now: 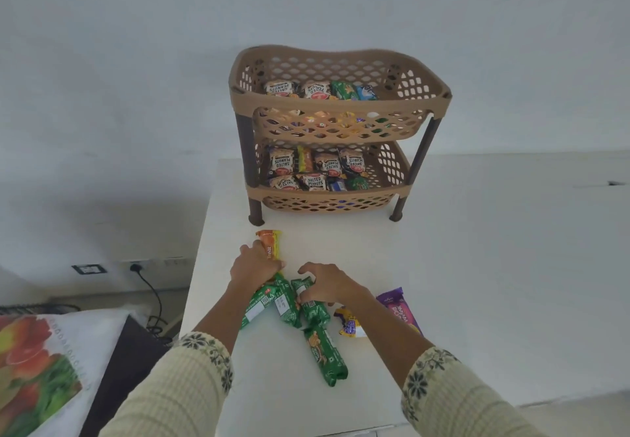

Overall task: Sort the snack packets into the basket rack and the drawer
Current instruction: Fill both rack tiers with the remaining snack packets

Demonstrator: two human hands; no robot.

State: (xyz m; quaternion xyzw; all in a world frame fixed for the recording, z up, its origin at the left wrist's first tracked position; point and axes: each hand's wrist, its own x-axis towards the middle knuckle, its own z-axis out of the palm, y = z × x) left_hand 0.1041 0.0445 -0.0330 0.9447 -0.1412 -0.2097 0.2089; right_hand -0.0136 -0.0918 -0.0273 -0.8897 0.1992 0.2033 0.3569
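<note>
In the lower centre of the frame I see my left hand point(254, 264) gripping the orange packet point(270, 238) on the white surface point(443, 266). My right hand point(327, 283) curls over the green packets point(315, 312), but I cannot tell whether it grips one. The basket rack point(337, 105) stands at centre, with packets in both tiers.

I wear a pale cream-yellow top with long, loose sleeves. The cloth of my left sleeve point(177, 389) and my right sleeve point(467, 402) is woven in a fine grid, like a small waffle check. Each sleeve ends in a band printed with dark flowers and trailing leaves, seen on the left cuff point(213, 351) and the right cuff point(422, 373). Past the cuffs my forearms are uncovered down to my left hand point(254, 264) and right hand point(329, 284).
</note>
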